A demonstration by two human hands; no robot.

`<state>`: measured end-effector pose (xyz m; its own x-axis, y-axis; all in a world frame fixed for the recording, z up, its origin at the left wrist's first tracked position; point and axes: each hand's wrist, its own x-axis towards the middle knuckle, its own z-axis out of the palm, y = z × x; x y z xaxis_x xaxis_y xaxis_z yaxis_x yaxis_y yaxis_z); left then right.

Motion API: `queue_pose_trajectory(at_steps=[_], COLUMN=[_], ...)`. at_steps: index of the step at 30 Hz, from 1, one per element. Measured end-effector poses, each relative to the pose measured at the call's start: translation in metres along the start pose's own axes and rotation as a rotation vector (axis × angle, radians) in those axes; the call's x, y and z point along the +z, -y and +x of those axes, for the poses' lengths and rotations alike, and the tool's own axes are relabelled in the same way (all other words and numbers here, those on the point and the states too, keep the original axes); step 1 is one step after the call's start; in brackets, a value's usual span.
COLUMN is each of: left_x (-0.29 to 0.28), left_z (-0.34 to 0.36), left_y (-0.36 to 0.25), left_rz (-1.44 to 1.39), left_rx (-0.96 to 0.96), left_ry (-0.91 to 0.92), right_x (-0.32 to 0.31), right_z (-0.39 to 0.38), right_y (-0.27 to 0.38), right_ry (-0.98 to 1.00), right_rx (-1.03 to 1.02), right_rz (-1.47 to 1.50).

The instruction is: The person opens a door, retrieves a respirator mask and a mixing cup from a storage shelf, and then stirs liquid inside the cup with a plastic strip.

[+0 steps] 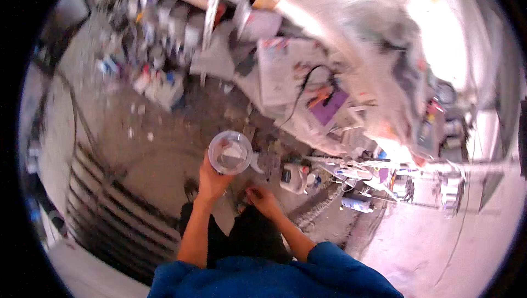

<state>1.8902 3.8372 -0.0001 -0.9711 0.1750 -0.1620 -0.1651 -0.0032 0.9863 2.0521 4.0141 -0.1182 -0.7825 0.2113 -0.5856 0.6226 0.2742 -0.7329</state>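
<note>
My left hand [212, 181] is closed round a clear round plastic tub [237, 167], held out in front of my legs. The tub's open top faces up, and a pale patch shows inside it. Lower and to the right, my right hand [262, 200] hovers by my right knee, apart from the tub. Its fingers are blurred, so whether they hold anything cannot be made out. A white plastic jug [295, 178] stands to the right of my hands.
Ahead, a cluttered table [247, 85] carries papers, a purple sheet [329, 107] and a dark cable [302, 86]. Many small items lie on the floor at far left, near a whitish box [164, 90]. A slatted grate [110, 199] lies at left. A bottle [357, 205] lies at right.
</note>
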Motion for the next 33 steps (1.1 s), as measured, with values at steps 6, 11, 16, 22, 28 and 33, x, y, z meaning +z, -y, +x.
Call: queue_pose_trajectory(at_steps=[6, 11, 16, 22, 28, 33], left_x=[0.0, 0.055, 0.058, 0.094, 0.211, 0.269], left_z=[0.016, 0.027, 0.088, 0.099, 0.108, 0.151], left_y=[-0.108, -0.215, -0.2, -0.23, -0.29, -0.285], left_rz=[-0.291, 0.072, 0.075, 0.138, -0.046, 0.041], left_rx=[0.178, 0.395, 0.374, 0.493, 0.565, 0.616], left_ry=[0.209, 0.39, 0.307, 0.289, 0.308, 0.209], right_x=[-0.053, -0.072, -0.067, -0.107, -0.187, -0.273], right_z=[-0.06, -0.101, -0.106, -0.112, -0.095, -0.122], right_y=[0.037, 0.075, 0.093, 0.095, 0.166, 0.228], right_ry=[-0.327, -0.453, -0.574, -0.514, -0.514, -0.551], right_rx=[-0.148, -0.166, -0.275, -0.339, -0.413, -0.548], right_rz=[0.08, 0.154, 0.368, 0.033, 0.114, 0.064])
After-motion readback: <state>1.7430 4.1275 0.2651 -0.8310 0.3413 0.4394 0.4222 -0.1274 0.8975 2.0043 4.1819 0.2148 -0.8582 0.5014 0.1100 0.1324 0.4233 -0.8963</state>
